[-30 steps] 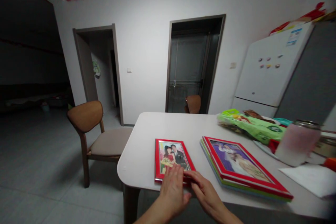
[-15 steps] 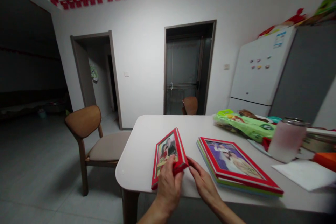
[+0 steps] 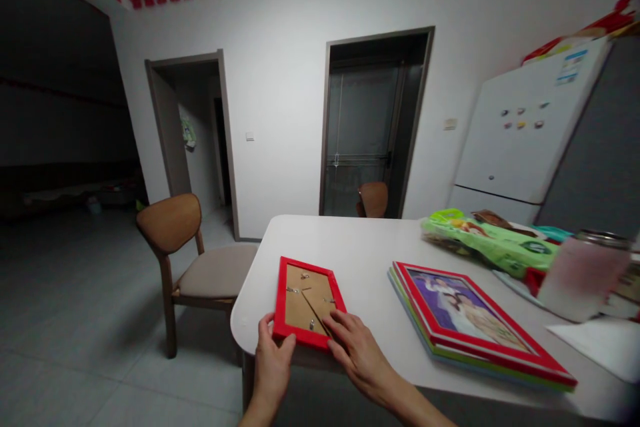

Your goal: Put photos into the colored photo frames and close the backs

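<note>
A small red photo frame (image 3: 305, 300) lies face down on the white table (image 3: 370, 240), its brown backing board and metal clips showing. My left hand (image 3: 273, 363) grips the frame's near left corner, thumb on top. My right hand (image 3: 357, 353) rests on the frame's near right edge with fingers spread flat over the backing. To the right lies a stack of larger frames (image 3: 475, 323), the top one red with a picture facing up.
A green packet (image 3: 483, 243) and a pink jar with a metal lid (image 3: 580, 273) stand at the table's right, with white paper (image 3: 600, 340) near them. A wooden chair (image 3: 195, 260) is left of the table. A white fridge (image 3: 530, 140) stands by the wall.
The small red frame was lifted on edge and turned over; it now lies face down, picture hidden. My left hand moved to its near left corner, my right onto its back.
</note>
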The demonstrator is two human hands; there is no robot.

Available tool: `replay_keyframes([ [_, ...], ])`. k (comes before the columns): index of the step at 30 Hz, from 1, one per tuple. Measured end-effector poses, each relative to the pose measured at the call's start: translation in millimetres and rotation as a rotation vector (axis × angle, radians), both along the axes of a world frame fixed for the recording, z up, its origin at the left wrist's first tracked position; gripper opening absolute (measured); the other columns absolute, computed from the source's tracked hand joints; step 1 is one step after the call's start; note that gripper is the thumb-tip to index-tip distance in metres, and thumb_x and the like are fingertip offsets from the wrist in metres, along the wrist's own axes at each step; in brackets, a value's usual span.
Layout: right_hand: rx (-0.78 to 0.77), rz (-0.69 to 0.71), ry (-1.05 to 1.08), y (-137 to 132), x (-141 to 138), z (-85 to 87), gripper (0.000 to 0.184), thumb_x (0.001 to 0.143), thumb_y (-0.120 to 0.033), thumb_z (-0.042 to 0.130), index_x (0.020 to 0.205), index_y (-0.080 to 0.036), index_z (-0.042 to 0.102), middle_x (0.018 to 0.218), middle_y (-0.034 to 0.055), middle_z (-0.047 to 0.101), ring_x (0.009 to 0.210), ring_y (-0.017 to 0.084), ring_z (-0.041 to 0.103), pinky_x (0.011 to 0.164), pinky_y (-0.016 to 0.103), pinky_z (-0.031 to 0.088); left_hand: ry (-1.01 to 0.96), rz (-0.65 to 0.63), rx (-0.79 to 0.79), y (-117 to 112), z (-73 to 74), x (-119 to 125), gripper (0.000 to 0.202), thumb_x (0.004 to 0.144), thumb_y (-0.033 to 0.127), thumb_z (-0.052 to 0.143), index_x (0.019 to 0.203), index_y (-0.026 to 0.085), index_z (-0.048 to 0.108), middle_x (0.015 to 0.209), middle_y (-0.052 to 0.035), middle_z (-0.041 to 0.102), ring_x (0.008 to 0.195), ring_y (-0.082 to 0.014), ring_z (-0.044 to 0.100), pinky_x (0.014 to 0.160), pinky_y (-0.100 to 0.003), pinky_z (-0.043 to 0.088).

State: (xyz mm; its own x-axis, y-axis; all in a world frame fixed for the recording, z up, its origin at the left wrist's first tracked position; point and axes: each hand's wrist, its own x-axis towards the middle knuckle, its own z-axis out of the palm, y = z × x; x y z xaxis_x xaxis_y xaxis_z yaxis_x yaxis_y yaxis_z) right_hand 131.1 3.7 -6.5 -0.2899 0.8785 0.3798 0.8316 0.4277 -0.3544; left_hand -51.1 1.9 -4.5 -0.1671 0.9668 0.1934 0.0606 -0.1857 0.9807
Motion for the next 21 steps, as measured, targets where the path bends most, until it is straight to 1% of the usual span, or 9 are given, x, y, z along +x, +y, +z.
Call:
replay_keyframes([
  [2,0.016,-0.009,-0.05,-4,4,-2.6,0.041,0.079,-0.041,0.035,0.115,-0.024,0.049,0.12,0.0082,0.048,0.108,0.022,0.042,0.091,0.04,0.034,0.213,0.032,-0.02,-3,-10.6,-3,0.05,0.068,0.031,0.049,0.112,0.01,0.036,0.111,-0.0169,0.053,0.102,-0.0246,0.05,0.087,-0.037,0.037],
  [4,0.02,-0.021,-0.09,-8,10,-5.9,0.041,0.08,-0.041,0.034,0.115,-0.026,0.048,0.12,0.008,0.047,0.109,0.023,0.041,0.091,0.041,0.034,0.438,0.028,-0.003,-6,-17.4,-2,0.052,0.071,0.031,0.045,0.117,0.008,0.035,0.119,-0.0181,0.046,0.111,-0.0251,0.041,0.094,-0.039,0.029],
  [6,0.018,-0.032,-0.124,-13,15,-9.0,0.041,0.079,-0.042,0.035,0.115,-0.027,0.048,0.12,0.008,0.047,0.109,0.024,0.041,0.089,0.042,0.035,0.628,-0.011,0.026,-9,-21.2,0,0.05,0.072,0.028,0.041,0.118,0.007,0.038,0.124,-0.0167,0.042,0.116,-0.0238,0.035,0.099,-0.04,0.02],
  [8,0.009,-0.041,-0.147,-18,17,-10.6,0.041,0.079,-0.042,0.035,0.114,-0.028,0.049,0.121,0.0082,0.047,0.109,0.025,0.04,0.089,0.043,0.035,0.742,-0.054,0.048,-11,-23.3,1,0.047,0.073,0.025,0.039,0.117,0.008,0.041,0.126,-0.0144,0.04,0.118,-0.0216,0.033,0.101,-0.038,0.017],
  [10,-0.007,-0.047,-0.153,-23,18,-9.1,0.041,0.078,-0.042,0.036,0.115,-0.028,0.048,0.121,0.0083,0.046,0.109,0.025,0.039,0.089,0.042,0.034,0.786,-0.071,0.061,-13,-24.4,2,0.047,0.073,0.023,0.037,0.118,0.009,0.041,0.127,-0.0135,0.038,0.118,-0.0204,0.032,0.1,-0.038,0.02],
  [13,-0.03,-0.045,-0.147,-27,17,0.2,0.038,0.078,-0.04,0.037,0.112,-0.029,0.051,0.118,0.0071,0.048,0.105,0.025,0.042,0.085,0.04,0.035,0.835,-0.084,0.1,-16,-24.6,1,0.047,0.074,0.023,0.038,0.118,0.008,0.041,0.126,-0.0154,0.038,0.117,-0.0212,0.034,0.098,-0.04,0.024],
  [17,-0.088,-0.015,-0.152,-21,16,18.7,0.028,0.075,-0.033,0.042,0.095,-0.03,0.06,0.099,0.0051,0.057,0.088,0.021,0.049,0.074,0.034,0.037,0.851,-0.112,0.177,-17,-19.0,0,0.045,0.068,0.023,0.048,0.112,0.01,0.047,0.125,-0.0162,0.04,0.116,-0.0246,0.036,0.097,-0.044,0.025],
  [19,-0.116,0.03,-0.133,-13,14,25.2,0.024,0.071,-0.028,0.046,0.088,-0.029,0.064,0.094,0.0047,0.059,0.084,0.02,0.05,0.073,0.032,0.037,0.835,-0.169,0.219,-14,-13.9,3,0.044,0.064,0.022,0.054,0.107,0.013,0.05,0.126,-0.0149,0.04,0.116,-0.0254,0.036,0.096,-0.045,0.026],
  [21,-0.135,0.108,-0.092,-3,11,27.8,0.024,0.068,-0.023,0.048,0.084,-0.028,0.065,0.094,0.0045,0.058,0.085,0.018,0.05,0.075,0.031,0.036,0.843,-0.25,0.247,-10,-9.0,7,0.038,0.061,0.021,0.058,0.098,0.015,0.055,0.123,-0.0137,0.044,0.114,-0.0259,0.037,0.096,-0.045,0.027],
])
